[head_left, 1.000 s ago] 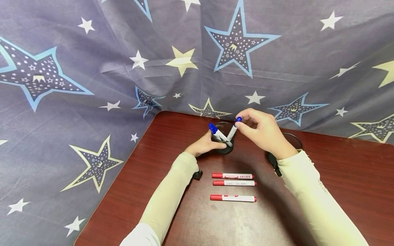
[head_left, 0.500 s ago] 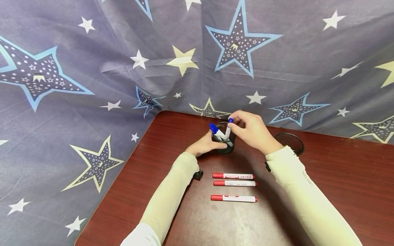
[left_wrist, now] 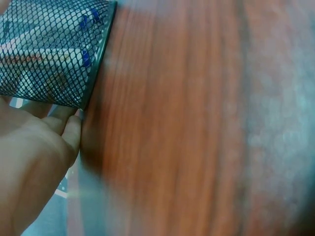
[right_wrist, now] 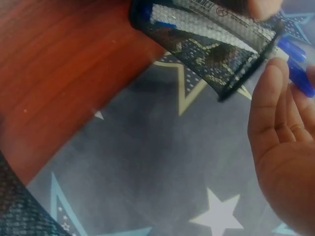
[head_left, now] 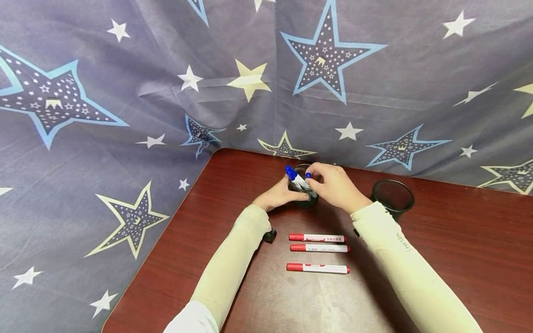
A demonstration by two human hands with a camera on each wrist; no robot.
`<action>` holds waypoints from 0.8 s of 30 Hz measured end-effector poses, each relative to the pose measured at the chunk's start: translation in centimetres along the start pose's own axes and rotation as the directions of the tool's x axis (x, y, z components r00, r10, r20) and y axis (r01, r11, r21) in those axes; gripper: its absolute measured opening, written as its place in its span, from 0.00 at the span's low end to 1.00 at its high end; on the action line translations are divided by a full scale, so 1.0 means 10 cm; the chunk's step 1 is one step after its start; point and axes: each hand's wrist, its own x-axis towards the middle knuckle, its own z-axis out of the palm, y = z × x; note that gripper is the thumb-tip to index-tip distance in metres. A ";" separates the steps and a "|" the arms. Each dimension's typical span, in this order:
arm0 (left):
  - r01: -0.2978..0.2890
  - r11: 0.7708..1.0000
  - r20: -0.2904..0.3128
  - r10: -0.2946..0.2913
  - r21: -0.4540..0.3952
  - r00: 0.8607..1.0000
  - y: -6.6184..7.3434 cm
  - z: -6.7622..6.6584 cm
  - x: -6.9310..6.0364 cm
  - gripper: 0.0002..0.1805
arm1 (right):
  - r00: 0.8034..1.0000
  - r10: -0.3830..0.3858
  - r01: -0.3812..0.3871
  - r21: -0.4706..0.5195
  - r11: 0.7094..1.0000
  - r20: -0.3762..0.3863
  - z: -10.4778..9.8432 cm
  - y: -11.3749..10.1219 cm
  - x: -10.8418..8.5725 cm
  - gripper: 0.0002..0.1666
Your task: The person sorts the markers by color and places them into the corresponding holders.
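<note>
A black mesh pen holder stands near the back of the table, and my left hand grips its side, thumb across the front. Blue-capped whiteboard markers lean to the left inside it. My right hand is at the holder's right rim, its thumb and fingers pinching another blue-capped marker by the cap end. That marker's body is mostly hidden behind the fingers and rim. Through the mesh in the left wrist view, white barrels with blue ends show. The right wrist view shows blue caps beside my fingers.
Three red-capped markers lie in parallel on the brown table in front of the holder. A second black mesh pen holder stands to the right, behind my right forearm. A star-patterned curtain hangs behind the table.
My right hand has moved left and down, lowering the blue-capped marker deeper into the pen holder. The left hand keeps its grip in place. The second holder has come into fuller view.
</note>
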 end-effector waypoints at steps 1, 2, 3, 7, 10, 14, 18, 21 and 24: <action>0.008 1.000 -0.003 -0.008 0.000 1.000 0.00 0.00 0.00 0.44 | 1.000 0.000 0.000 0.000 1.000 0.002 0.02 0.01 -0.01 0.08; 0.018 1.000 -0.007 -0.018 0.001 1.000 0.00 0.00 0.00 0.44 | 1.000 -0.001 0.001 -0.001 1.000 0.001 0.03 0.02 -0.01 0.08; 0.024 1.000 -0.009 -0.024 -0.001 1.000 0.00 0.00 0.00 0.44 | 1.000 -0.002 0.002 0.001 1.000 0.001 0.04 0.03 -0.01 0.08; 0.033 0.999 -0.011 -0.033 0.002 0.999 0.00 0.00 0.00 0.45 | 1.000 -0.006 0.007 0.006 1.000 -0.018 0.07 0.05 -0.01 0.07; 0.037 0.999 -0.020 -0.037 0.019 0.999 0.00 -0.01 -0.01 0.46 | 1.000 -0.006 0.007 0.006 1.000 -0.028 0.08 0.05 0.00 0.07; 0.035 0.999 -0.016 -0.035 0.013 0.999 -0.01 -0.01 0.00 0.46 | 1.000 0.005 -0.005 0.011 1.000 -0.030 0.09 0.04 0.01 0.07; 0.017 1.000 -0.001 -0.017 -0.009 1.000 -0.03 -0.01 0.00 0.44 | 0.999 0.024 -0.023 0.019 1.000 -0.038 0.09 0.03 0.00 0.08; 0.000 1.000 0.001 0.000 -0.016 1.000 -0.04 0.00 0.01 0.43 | 0.999 0.030 -0.029 0.019 0.999 -0.043 0.09 0.03 0.00 0.08; -0.015 0.999 0.008 0.015 -0.033 1.000 -0.05 0.00 0.02 0.44 | 0.999 0.034 -0.034 0.011 0.999 -0.043 0.08 0.02 0.00 0.10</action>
